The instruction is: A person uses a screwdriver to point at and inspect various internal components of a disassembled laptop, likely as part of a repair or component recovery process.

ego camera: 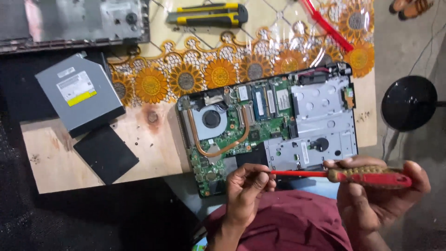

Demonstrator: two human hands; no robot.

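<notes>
An opened laptop base [325,111] lies on the table with its green circuit board [232,135], round fan [211,119] and copper heat pipe exposed. My right hand [371,200] grips a screwdriver [367,176] with a red and brown handle, held level just below the laptop's near edge. Its red shaft points left to my left hand [246,190], whose fingertips pinch the tip. Both hands hover over my lap, covered in maroon cloth.
A grey optical drive [79,95] and a black cover panel [106,153] lie on the left of the wooden board. A yellow and black utility knife [209,15] and a red tool [325,23] sit at the back. A black round stool [409,103] stands to the right.
</notes>
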